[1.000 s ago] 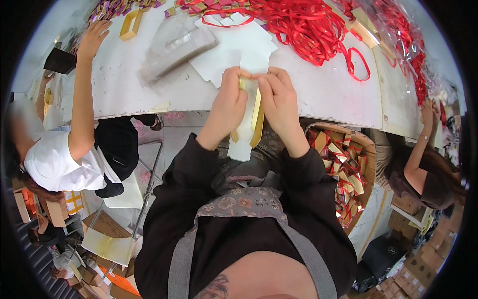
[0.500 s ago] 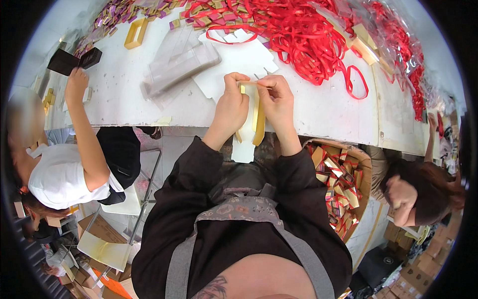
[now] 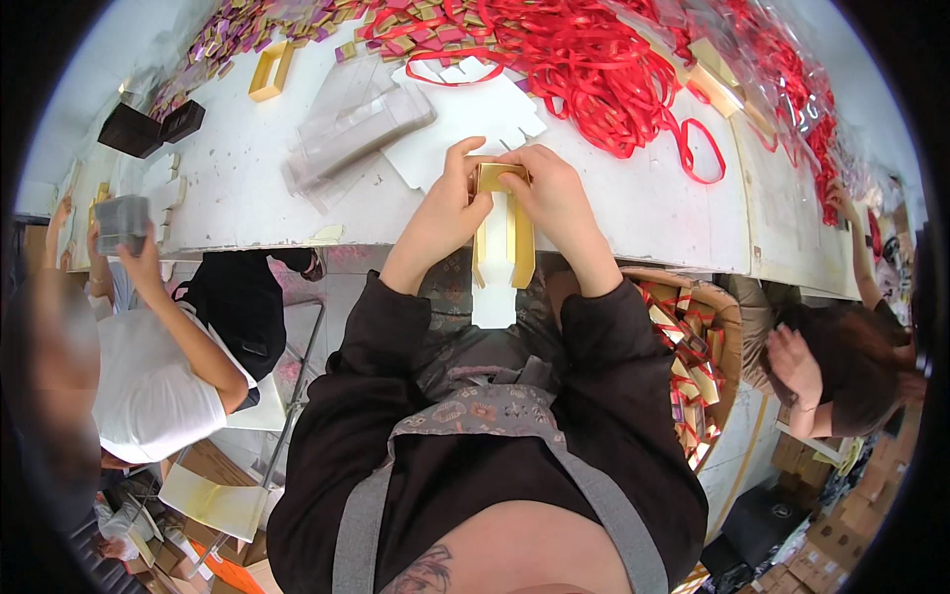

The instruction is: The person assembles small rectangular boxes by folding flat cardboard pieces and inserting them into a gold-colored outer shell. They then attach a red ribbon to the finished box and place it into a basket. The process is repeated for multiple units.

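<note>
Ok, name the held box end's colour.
The box end is gold, best seen in the head view.

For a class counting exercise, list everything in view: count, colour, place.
Box: one, gold-white, centre
Table: one, white, ahead
Card: uncountable, white, beyond box
Plastic cases: uncountable, clear, beside card
Ribbons: many, red, table's far side
Small pieces: many, gold-purple, far edge
Frame: one, gold, far left
Dark boxes: two, black, table's left
Carton: one, brown, right of centre
Packets: many, gold-red, in carton
Chair: one, white, lower left
Co-workers: at least two, white and black tops, either side
Left hand, right hand: one each, bare, on box
</note>
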Demonstrator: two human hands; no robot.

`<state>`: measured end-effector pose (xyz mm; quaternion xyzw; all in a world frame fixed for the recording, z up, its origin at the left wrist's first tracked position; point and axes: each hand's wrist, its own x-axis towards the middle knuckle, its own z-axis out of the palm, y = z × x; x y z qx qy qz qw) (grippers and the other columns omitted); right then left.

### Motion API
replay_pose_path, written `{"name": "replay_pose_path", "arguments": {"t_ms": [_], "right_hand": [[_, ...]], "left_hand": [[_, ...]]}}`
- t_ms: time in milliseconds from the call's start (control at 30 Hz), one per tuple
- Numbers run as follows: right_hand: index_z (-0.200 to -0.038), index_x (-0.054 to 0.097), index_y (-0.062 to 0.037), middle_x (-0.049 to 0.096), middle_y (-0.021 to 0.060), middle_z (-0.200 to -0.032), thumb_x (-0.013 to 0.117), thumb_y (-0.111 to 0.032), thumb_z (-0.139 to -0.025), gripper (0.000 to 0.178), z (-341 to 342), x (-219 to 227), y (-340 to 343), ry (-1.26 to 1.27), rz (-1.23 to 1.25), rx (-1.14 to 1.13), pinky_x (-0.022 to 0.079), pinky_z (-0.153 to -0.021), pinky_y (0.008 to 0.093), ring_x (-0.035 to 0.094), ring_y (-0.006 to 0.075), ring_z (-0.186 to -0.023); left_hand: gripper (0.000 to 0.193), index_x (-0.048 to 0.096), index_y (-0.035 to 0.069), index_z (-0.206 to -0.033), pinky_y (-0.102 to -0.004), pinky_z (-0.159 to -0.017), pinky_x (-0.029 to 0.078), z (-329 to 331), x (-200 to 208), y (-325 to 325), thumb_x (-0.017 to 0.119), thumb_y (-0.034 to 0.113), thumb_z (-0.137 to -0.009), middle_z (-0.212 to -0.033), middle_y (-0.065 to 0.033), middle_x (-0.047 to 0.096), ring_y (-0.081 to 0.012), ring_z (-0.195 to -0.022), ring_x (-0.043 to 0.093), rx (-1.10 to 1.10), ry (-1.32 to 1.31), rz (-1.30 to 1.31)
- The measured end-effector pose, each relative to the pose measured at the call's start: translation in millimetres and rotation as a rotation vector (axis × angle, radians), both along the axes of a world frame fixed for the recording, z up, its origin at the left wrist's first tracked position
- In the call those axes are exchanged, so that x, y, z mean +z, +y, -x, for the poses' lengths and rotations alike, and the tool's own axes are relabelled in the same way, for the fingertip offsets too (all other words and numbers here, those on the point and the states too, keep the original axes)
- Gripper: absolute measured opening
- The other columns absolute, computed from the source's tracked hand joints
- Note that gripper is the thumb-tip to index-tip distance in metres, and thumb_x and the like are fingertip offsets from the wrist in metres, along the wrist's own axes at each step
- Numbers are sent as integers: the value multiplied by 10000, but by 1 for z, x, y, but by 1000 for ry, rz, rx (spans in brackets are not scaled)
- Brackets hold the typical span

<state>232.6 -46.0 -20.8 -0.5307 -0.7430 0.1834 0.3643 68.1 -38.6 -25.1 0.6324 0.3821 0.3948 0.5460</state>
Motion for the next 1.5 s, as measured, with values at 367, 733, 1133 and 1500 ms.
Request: {"name": "replay_pose_path", "arguments": {"t_ms": [367, 733, 1133, 1500], "right_hand": [[-849, 518, -32, 564, 93, -797, 566, -49, -728, 132, 4, 19, 8, -568, -315, 33, 504, -577, 337, 612, 238, -735], [-1290, 357, 67, 309, 310, -1339, 703, -252, -755, 712, 15, 58, -53, -176, -524, -444, 295, -1018, 461, 326, 385, -1271], [-1403, 293, -21, 540, 213, -1060, 472, -64, -890, 545, 32, 8, -48, 216, 25, -345, 489, -714, 366, 612, 308, -805], [-953, 600, -12, 575, 118, -1029, 558, -87, -864, 123, 29, -29, -17, 518, 17, -179, 424, -598, 249, 531, 146, -688]], "left_hand": [[265, 551, 102, -1052, -416, -550, 475, -7, 20, 27, 570, 101, -788, -646, -110, 616, -306, -616, 619, 93, 899, -792], [336, 530, 81, -1134, -399, -602, 488, 22, 42, 4, 538, 116, -800, -733, -168, 618, -311, -670, 626, 462, 446, -327], [690, 168, -7, -1430, -349, -1012, 359, -8, 10, -30, 417, -56, -788, -1366, -217, 363, -303, -1221, 436, 202, 273, -412], [321, 401, 42, -1122, -333, -835, 423, -6, -14, -6, 432, -16, -808, -984, -140, 497, -249, -900, 529, 66, 126, -85]]}}
